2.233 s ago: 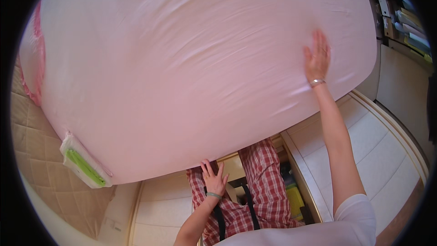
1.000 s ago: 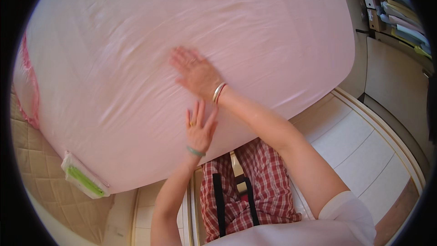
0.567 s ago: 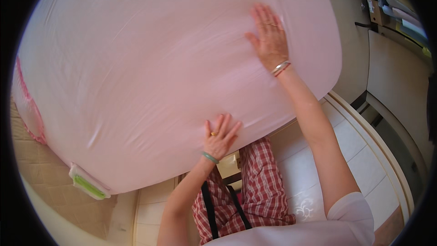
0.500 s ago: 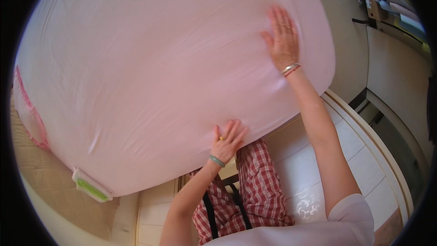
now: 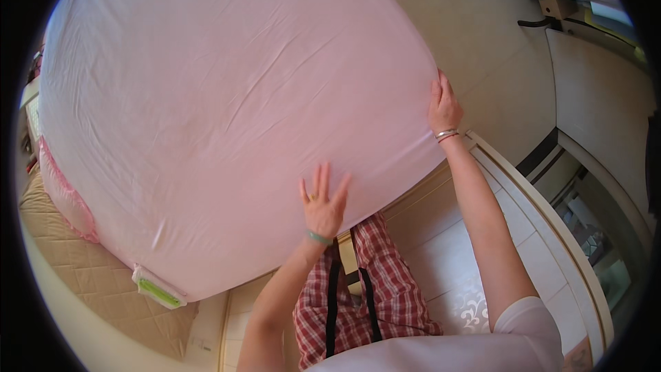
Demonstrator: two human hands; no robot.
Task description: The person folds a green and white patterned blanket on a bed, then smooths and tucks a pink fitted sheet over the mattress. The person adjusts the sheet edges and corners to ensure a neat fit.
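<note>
A large pink sheet (image 5: 206, 117) lies stretched over a mattress, with thin creases running across it. On its near part rests my left hand (image 5: 323, 203), fingers spread and slightly blurred; it wears a ring and a green bangle. At the sheet's right edge, my right hand (image 5: 446, 107) is closed around the border, its fingertips partly hidden at the side. A bracelet and a red cord circle that wrist.
A pink-trimmed pillow (image 5: 67, 196), a white and green packet (image 5: 158, 289) and a beige quilted cover (image 5: 103, 289) are on the left. A pale-topped cabinet (image 5: 537, 248) and shelves with folders (image 5: 551, 0) stand on the right. Tiled floor (image 5: 451, 262) shows below.
My right hand has slid from flat on the sheet down to its right edge and closed there. My left hand has shifted slightly left and up, its fingers spreading.
</note>
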